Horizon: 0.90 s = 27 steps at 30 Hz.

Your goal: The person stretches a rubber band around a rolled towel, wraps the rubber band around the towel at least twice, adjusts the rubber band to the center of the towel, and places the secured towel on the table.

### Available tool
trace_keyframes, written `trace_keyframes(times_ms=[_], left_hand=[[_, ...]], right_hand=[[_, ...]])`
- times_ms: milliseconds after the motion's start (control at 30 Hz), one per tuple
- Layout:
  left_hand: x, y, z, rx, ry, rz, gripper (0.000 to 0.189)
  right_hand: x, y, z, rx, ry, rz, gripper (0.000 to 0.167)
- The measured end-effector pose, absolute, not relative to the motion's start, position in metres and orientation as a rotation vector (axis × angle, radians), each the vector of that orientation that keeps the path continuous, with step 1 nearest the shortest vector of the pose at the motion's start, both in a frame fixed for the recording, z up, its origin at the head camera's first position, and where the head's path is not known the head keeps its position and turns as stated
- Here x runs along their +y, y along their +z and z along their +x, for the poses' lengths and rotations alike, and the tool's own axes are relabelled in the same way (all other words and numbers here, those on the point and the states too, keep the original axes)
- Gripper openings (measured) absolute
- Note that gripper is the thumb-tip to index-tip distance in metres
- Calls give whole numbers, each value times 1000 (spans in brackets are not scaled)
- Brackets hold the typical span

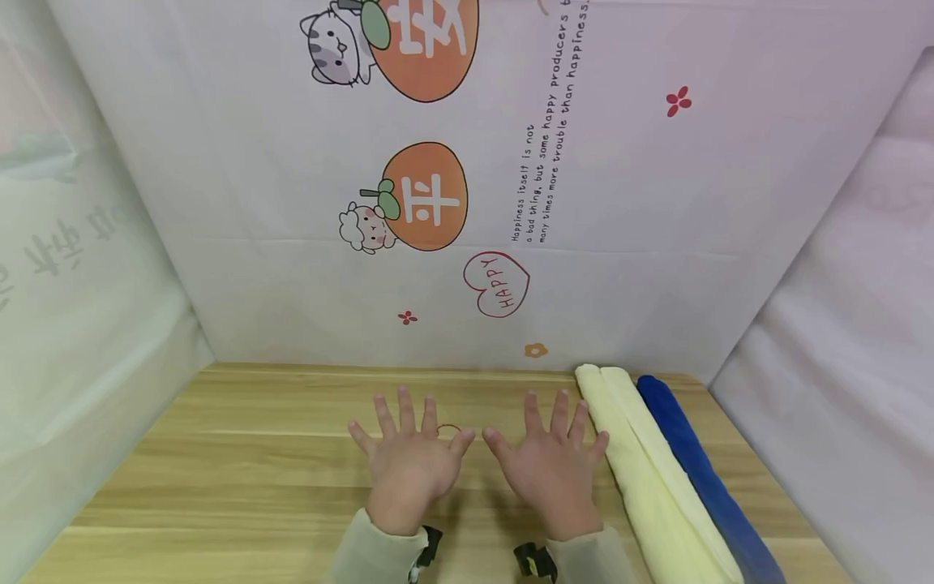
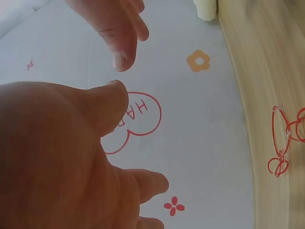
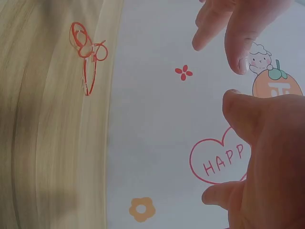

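My left hand [image 1: 410, 466] is held out above the wooden table with its fingers spread and nothing in it. Beside it my right hand [image 1: 550, 474] has the same spread, empty pose, and its little finger overlaps the pale yellow rolled cloth [image 1: 657, 478] in the head view. The two thumbs point at each other across a small gap. A thin red cord [image 1: 448, 427] in several linked loops lies on the table, partly hidden by my left hand in the head view. More of its loops show in the left wrist view, as a red cord [image 2: 274, 131], and in the right wrist view.
To the right of the yellow roll lies a blue rolled cloth [image 1: 700, 462], running front to back on the wooden table [image 1: 219, 470]. A white printed sheet [image 1: 620, 268] rises at the table's back edge. White fabric walls [image 1: 846, 324] stand at both sides.
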<state>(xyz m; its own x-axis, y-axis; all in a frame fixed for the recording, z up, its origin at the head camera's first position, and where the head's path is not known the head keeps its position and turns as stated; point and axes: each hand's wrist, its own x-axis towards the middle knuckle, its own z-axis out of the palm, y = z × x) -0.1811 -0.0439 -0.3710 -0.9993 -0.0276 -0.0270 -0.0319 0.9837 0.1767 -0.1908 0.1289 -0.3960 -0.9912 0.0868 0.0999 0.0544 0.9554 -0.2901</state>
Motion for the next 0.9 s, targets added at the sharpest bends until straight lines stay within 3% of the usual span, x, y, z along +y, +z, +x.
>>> trace_keyframes(times_ms=[267,633,767,900], left_hand=[[-45,-371,-181,3092,272,-46,85],[-52,-370,-179,3114,309,-45,86],[-55,-370,-176,3082,337,-35,86],[-57,-369,-174,3063,353,-27,87]], right_hand=[[146,-392,-196,-3005,434,-114,111],[199,-344,-196,-3142,612,52,104],[229,-328,-202,-3201,793,181,94],[264,-325,-216,-3216,1230,87,89]])
